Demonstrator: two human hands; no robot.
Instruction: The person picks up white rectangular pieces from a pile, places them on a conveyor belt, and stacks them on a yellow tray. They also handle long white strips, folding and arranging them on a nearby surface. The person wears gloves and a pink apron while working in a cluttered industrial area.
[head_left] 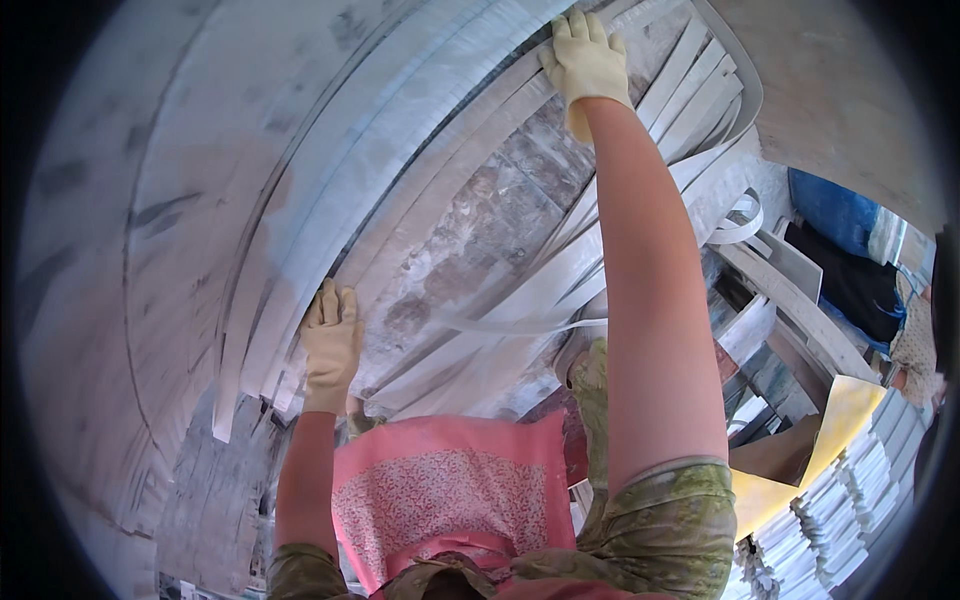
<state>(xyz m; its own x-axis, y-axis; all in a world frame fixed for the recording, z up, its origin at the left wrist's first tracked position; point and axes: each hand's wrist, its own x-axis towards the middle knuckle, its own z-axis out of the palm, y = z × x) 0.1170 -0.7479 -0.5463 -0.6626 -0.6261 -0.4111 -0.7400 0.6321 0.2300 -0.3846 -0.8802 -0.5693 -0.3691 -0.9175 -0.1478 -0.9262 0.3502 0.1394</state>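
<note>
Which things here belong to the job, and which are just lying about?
Seemingly in the job:
left hand in cream glove
right hand in cream glove
long, flat, pale strip at both hands

Apparently just lying about:
bent yellow sheet
curled white band
stack of thin white pieces

A worn surface (pixel 497 205), blotched brown and whitish, is partly covered by long pale strips (pixel 430 182) laid lengthwise along its left side; whether it is a floor or a bench top cannot be told. On its right, loose strips (pixel 525 290) are spread slantwise, partly overlapped, and narrower strips (pixel 692 92) are fanned toward the far end.
</note>
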